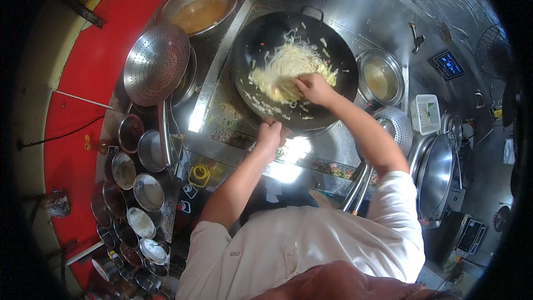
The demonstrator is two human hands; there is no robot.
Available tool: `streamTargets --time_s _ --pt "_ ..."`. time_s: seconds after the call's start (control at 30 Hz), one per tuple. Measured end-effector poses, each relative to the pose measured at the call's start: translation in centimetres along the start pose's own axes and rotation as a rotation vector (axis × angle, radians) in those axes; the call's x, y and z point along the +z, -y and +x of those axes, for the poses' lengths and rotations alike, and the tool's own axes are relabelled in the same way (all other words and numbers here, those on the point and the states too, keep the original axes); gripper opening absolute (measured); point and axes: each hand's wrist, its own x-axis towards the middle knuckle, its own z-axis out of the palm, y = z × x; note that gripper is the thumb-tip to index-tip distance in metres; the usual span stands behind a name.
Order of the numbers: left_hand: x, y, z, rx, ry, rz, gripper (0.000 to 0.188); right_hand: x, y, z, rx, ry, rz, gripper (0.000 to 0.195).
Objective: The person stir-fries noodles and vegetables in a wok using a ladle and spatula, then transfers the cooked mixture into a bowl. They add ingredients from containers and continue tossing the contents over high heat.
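A large black wok point(258, 35) stands on the steel stove, with pale noodles point(291, 60) and yellowish bits, perhaps egg or cabbage, heaped in it. My left hand point(270, 135) is closed at the near rim of the wok, on a cloth or handle that is mostly hidden. Over the near right side of the noodles, my right hand point(313, 88) has its fingers bent. Something blurred lies below those fingers, and I cannot tell whether it is a tool or food. Scattered pieces stick to the wok's wall around the heap.
A perforated strainer point(156, 64) and a basin of brownish liquid point(202, 12) are at the left, above many seasoning bowls point(149, 191). At the right stand a steel pot point(379, 79), another strainer point(397, 127), a white plastic basket point(425, 114) and stacked steel basins point(435, 175).
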Motion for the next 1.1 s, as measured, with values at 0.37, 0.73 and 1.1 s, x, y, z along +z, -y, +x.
streamTargets --time_s 0.37,0.73,1.1 --pt "1.2 0.4 -1.0 0.064 -0.02 0.055 0.016 -1.5 -2.4 -1.1 0.053 0.008 0.091 0.024" --pt "1.2 0.4 -0.7 0.016 -0.033 0.044 0.015 -2.6 -3.1 -0.9 0.147 0.069 0.092 0.019" --pt "2.7 0.3 -1.0 0.0 -0.092 0.099 0.022 -4.1 -4.6 -0.2 -0.049 -0.046 -0.247 0.022"
